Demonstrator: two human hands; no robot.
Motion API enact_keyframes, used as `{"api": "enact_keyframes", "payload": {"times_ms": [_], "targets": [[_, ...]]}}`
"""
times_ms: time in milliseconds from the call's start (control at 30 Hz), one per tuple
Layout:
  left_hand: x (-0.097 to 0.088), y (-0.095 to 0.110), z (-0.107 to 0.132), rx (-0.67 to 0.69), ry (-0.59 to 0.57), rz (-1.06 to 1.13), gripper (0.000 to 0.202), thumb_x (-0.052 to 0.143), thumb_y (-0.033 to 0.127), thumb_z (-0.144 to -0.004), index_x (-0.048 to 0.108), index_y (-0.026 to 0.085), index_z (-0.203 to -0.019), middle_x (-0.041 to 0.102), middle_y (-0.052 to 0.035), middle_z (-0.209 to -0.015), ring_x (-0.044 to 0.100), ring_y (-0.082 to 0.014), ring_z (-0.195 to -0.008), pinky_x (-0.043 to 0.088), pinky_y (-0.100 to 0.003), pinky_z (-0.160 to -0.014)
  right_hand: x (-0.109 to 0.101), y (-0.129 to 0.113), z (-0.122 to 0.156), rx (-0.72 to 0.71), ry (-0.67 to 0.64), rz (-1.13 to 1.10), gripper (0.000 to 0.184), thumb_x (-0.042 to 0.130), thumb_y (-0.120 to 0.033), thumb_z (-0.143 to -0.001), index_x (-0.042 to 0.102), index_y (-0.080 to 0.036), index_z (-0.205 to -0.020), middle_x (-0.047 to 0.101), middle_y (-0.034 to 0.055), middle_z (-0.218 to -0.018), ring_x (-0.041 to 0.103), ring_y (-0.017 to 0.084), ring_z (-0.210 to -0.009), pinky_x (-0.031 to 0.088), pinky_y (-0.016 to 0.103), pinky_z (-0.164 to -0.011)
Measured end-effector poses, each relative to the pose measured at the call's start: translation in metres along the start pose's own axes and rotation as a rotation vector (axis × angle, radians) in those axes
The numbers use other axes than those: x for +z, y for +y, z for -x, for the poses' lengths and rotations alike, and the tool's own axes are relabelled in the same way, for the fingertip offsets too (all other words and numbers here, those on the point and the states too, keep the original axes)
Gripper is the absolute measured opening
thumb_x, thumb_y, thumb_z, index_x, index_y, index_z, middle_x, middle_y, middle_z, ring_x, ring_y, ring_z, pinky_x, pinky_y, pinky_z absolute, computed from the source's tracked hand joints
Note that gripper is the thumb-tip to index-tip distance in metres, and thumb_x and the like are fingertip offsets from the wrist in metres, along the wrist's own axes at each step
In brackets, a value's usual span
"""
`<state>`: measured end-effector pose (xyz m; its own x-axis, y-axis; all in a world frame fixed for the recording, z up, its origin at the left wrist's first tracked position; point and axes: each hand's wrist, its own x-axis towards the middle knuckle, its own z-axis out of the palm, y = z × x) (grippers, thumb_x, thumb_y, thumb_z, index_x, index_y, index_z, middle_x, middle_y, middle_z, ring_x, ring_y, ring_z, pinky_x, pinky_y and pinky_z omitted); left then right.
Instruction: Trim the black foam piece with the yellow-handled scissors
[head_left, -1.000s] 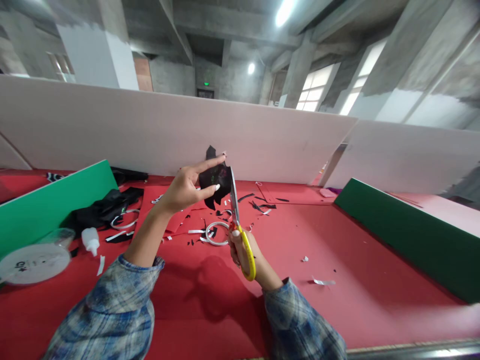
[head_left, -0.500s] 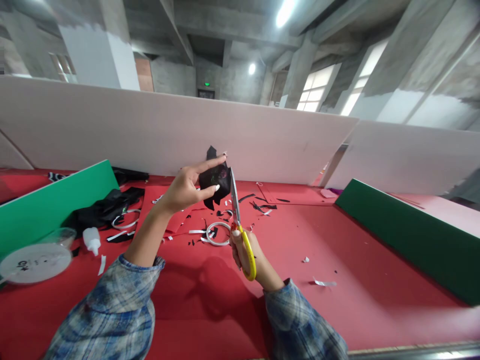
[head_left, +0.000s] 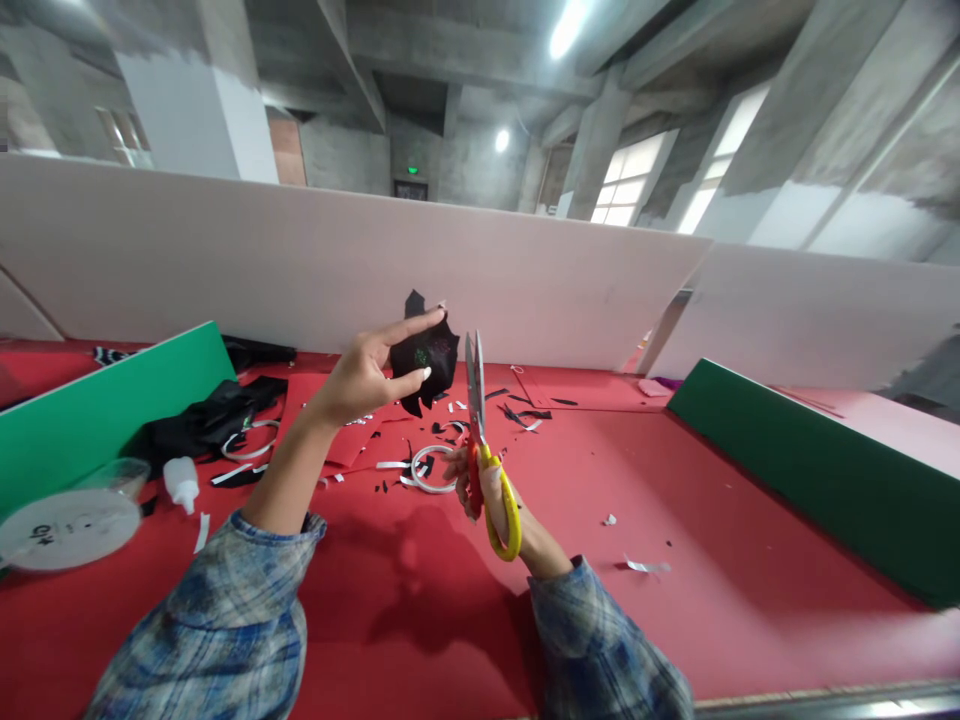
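Observation:
A small piece of black fabric (head_left: 437,352) with jagged, pointed edges is held up by my left hand (head_left: 367,375), pinched between thumb and fingers. Faint green and purplish specks show on its face. In my right hand (head_left: 487,490) is a pair of scissors (head_left: 477,395) with yellow and red handles, pointing upward. Their blades are slightly parted and stand just right of the fabric, not touching it. Below the hands, a white ring (head_left: 415,478) lies among black and white scraps on the red tabletop (head_left: 600,620).
On the left lie a white glue bottle (head_left: 181,484), a round translucent lid (head_left: 71,528), a heap of black fabric (head_left: 187,430) and a green board (head_left: 112,400). Another green board (head_left: 795,480) stands at right. A white partition (head_left: 337,250) runs along the back. Paper scraps (head_left: 646,566) lie at right.
The scissors have drawn back to the right, away from the fabric's edge, and their blades have parted. The fabric and my left hand have shifted slightly left.

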<state>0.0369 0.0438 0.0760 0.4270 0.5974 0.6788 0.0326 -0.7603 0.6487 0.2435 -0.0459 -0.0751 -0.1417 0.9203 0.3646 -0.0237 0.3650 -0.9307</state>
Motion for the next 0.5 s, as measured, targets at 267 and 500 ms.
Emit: {"api": "enact_keyframes", "payload": {"times_ms": [267,500], "targets": [[0.007,0.002,0.000,-0.027,-0.078,-0.006,0.065,0.074,0.018,-0.080,0.070,0.024,-0.145,0.069,-0.0061,-0.149,0.074,-0.0316,-0.126,0.063,-0.043,-0.108,0.006,-0.011,-0.001,-0.004,-0.055,0.050,0.069,0.040,-0.090,-0.094,0.054,-0.023,-0.097,0.045,-0.0064,-0.064,0.035,0.012,-0.051,0.036,0.028,-0.051],[0.010,-0.002,-0.001,-0.010,-0.015,-0.058,0.066,0.073,0.019,-0.081,0.068,0.026,-0.147,0.062,-0.0053,-0.157,0.062,-0.0335,-0.143,0.052,-0.047,-0.121,0.010,-0.023,-0.002,0.015,-0.040,0.059,0.073,0.035,-0.097,-0.089,0.047,-0.025,-0.087,0.040,-0.0078,-0.059,0.030,0.011,-0.048,0.032,0.027,-0.048]]}}
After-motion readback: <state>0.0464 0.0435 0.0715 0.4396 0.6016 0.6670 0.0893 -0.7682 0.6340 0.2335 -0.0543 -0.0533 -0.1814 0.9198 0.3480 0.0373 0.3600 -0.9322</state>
